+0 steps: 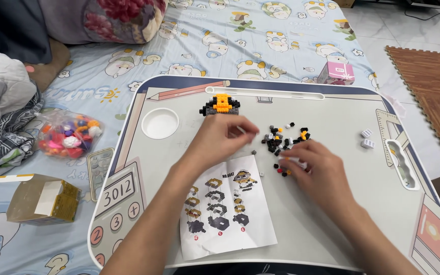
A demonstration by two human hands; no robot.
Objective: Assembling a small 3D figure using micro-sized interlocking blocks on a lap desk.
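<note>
Here, a scatter of tiny black, grey, white and orange plastic building bricks (283, 140) lies on the pale grey lap tray (332, 203), right under the fingertips of both hands. The right hand (314, 170) rests palm down on the near edge of the scatter, its fingers pressed onto a small whitish piece; whether it pinches that piece cannot be told. The left hand (225, 137) sits just beside the scatter, fingers curled together around something small and pale at the tips, too small to identify. Beyond the left hand stands a partly built orange-and-black brick model (221, 105). Nearer the person than both hands, touching neither, lies a white printed instruction sheet (227, 206) showing build stages. Two small white bricks (366, 138) sit well apart, past the right hand. Off the tray, far out beyond the left hand, a clear bag of colourful pieces (67, 135) and an open cardboard box (42, 199) lie on the cartoon-patterned blue sheet (128, 66).
</note>
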